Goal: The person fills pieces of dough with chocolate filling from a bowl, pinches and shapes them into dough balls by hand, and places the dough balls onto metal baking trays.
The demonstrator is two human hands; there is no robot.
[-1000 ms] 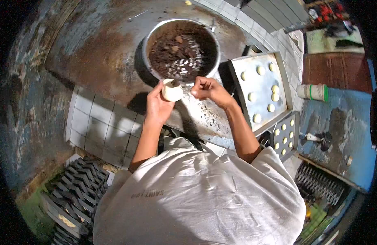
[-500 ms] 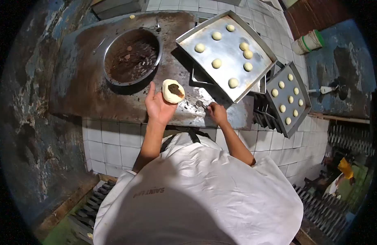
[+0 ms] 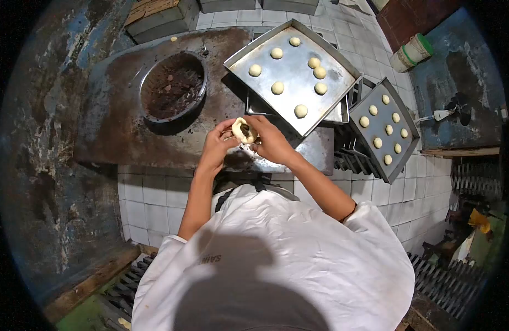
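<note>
**Q:** Finger state, from your remote seat?
**A:** On my feed, the left hand (image 3: pixel 213 149) has its fingers bent onto the left side of a dough round (image 3: pixel 237 132). The right hand (image 3: pixel 272 144) has its fingers clamped on the right side. Some tips are hidden behind the piece; I cannot tell how they press there.

**Q:** Position of the piece?
**A:** Between the two sets of fingers, raised over the worktable (image 3: pixel 119 99). Its opening faces me, and I note dark filling (image 3: pixel 245 130) inside a pale rim.

**Q:** Surroundings?
**A:** Beyond the left fingers, to their left: a metal bowl (image 3: pixel 196 102), dark mixture (image 3: pixel 170 89) spread over its inside. Beyond the right fingers, to their right: a large tray (image 3: pixel 293 69), eight pale balls on it, two touching. Well to the right of those fingers: a darker tray (image 3: pixel 382 119), tilted in my view. I count nine balls there, set apart from each other.
</note>
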